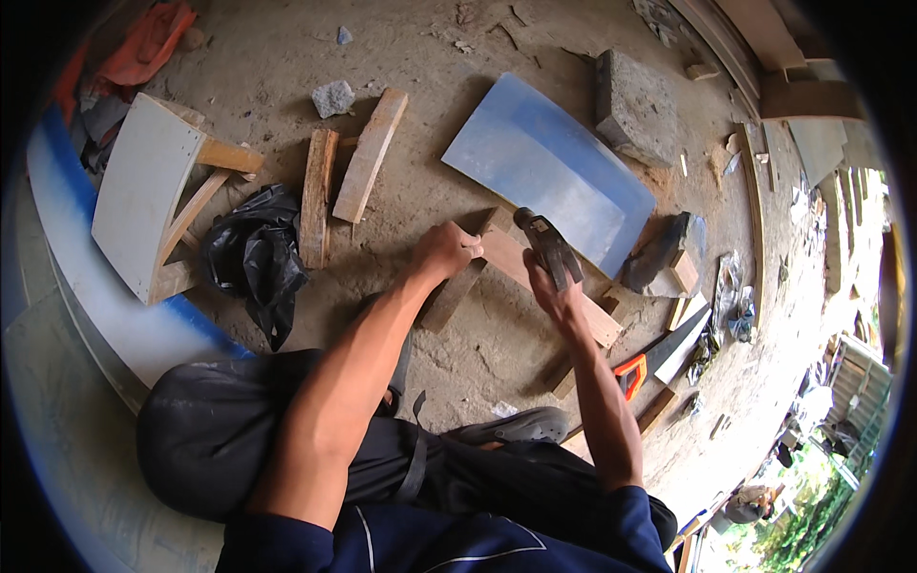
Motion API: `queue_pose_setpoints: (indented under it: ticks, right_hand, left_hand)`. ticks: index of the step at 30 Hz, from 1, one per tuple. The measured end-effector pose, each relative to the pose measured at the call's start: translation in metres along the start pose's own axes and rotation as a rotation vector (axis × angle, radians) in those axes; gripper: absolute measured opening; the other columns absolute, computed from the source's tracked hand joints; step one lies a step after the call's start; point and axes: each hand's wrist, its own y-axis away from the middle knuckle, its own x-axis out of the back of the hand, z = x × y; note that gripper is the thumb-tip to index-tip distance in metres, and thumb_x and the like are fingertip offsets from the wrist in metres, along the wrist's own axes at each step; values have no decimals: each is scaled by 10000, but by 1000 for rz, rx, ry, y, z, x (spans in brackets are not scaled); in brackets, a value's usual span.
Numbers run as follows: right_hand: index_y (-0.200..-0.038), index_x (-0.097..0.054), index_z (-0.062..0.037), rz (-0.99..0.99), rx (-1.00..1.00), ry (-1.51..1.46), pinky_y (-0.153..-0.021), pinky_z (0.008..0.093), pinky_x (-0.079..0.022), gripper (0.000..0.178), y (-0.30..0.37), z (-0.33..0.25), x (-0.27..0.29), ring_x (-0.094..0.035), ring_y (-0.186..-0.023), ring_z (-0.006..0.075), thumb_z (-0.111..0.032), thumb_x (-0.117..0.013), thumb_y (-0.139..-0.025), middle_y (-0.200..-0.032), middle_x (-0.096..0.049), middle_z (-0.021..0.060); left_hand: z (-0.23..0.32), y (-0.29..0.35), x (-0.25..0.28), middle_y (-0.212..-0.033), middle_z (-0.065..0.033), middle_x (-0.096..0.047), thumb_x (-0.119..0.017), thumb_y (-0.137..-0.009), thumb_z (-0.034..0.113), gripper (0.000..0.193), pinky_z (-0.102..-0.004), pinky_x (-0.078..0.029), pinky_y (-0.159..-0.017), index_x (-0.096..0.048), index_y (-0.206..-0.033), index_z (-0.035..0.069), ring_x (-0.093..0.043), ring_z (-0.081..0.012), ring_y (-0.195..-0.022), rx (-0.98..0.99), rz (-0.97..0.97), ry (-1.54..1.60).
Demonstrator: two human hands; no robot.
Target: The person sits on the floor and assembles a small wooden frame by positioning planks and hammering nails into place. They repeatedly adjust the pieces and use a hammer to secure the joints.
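A reddish-brown plank (pixel 597 323) lies slantwise across two shorter wood pieces on the ground, one of them a dark block (pixel 451 298). At the plank's far left end is my left hand (pixel 447 252), its fingers closed in a pinch; whatever is between them is too small to make out. My right hand (pixel 556 294) grips a hammer (pixel 548 244) over the plank's middle. The hammer's dark head points toward my left hand, and most of its handle is hidden. A handsaw (pixel 669 346) with an orange handle lies right of the plank.
Beyond the plank lies a blue-white sheet (pixel 554 158), with a concrete block (pixel 635 110) behind it. Two loose wood pieces (pixel 371 156) (pixel 317 199), a black plastic bag (pixel 256 250) and a white-topped wooden frame (pixel 148 191) sit on the left. A dark stone-like lump (pixel 659 253) stands right.
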Motion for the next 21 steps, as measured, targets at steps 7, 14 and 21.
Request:
queue_pose_setpoints:
  ticks: [7,14,21]
  right_hand:
    - [-1237,-571,-73,-117,-94,-7,-895,400,-491,471,9,26,-42,-604,-1075,305,-13,-545,-771,-1202,-598,174]
    - [-1152,-605,-62,85,-69,-142,-784,428,-506,368,14,-31,-28,-630,-932,344,-66,-523,-793,-1027,-630,204]
    - [-1209,-593,-66,157,12,-119,-771,453,-524,444,-8,-36,-31,-631,-982,427,-82,-547,-768,-1090,-636,257]
  left_hand:
    - [17,-1,3,-860,-149,-710,-704,-793,356,253,-373,-494,-731,-756,-953,167,-684,-266,-787,61,-27,-56]
    - [-1,-7,1,-864,-149,-709,-728,-760,390,297,-363,-509,-769,-751,-893,126,-691,-272,-846,-18,35,-70]
    - [-4,-7,1,-976,-139,-706,-732,-768,342,308,-351,-506,-843,-745,-982,121,-681,-279,-944,10,24,-39]
